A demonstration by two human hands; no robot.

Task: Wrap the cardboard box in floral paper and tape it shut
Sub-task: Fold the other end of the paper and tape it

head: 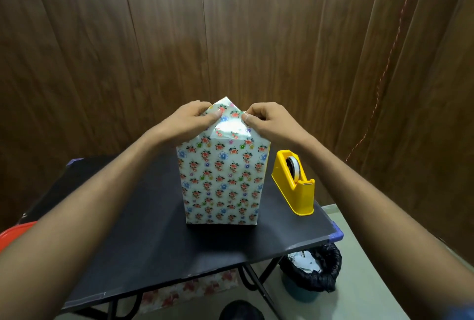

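Note:
The box (221,181) stands upright in the middle of the black table (159,242), its sides covered in floral paper. At its top the paper is folded into a pointed flap (225,108) that stands up. My left hand (191,121) pinches the flap's left edge with thumb and curled fingers. My right hand (266,121) pinches the right edge the same way. A yellow tape dispenser (295,183) with a roll of clear tape sits just right of the box.
A wood-panelled wall rises close behind the table. A bin lined with a black bag (311,271) stands on the floor under the table's right corner. More floral paper (189,291) lies beneath the table. A red object (12,233) shows at the left edge.

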